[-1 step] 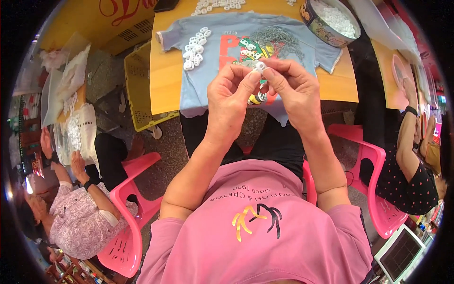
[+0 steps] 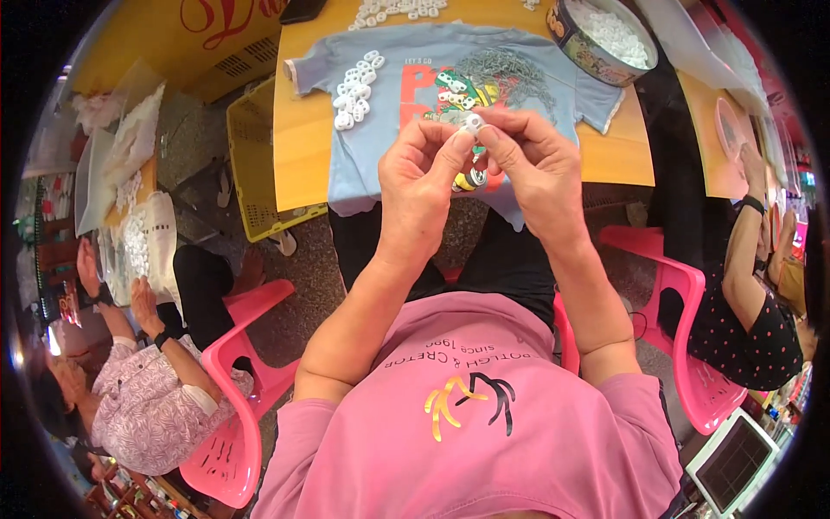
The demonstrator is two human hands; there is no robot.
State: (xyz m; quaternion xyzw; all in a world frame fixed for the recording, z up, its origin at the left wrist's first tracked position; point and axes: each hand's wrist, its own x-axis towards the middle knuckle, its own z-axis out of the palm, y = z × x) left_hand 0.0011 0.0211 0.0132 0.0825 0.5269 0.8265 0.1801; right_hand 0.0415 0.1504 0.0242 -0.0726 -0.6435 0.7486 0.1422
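Over the near part of the table, a small white plastic piece with round holes (image 2: pixel 473 123) is pinched between both hands. My left hand (image 2: pixel 419 177) grips its left side with thumb and fingers, and my right hand (image 2: pixel 540 169) is closed on its right side. Beneath them lies a grey-blue T-shirt (image 2: pixel 372 160) spread out as a cover. A heap of grey screws (image 2: pixel 523 69) lies beyond my right hand. Left of it are a few white pieces on something green and yellow (image 2: pixel 451 84). More white oval pieces (image 2: pixel 353 93) form rows farther left.
A round tin (image 2: pixel 595 72) of white pieces stands at the table's far right. Loose white pieces (image 2: pixel 402 10) lie along the far edge, near a dark flat object (image 2: pixel 303 9). A yellow crate (image 2: pixel 251 164) is on the left. People sit on pink chairs (image 2: pixel 229 432) at both sides.
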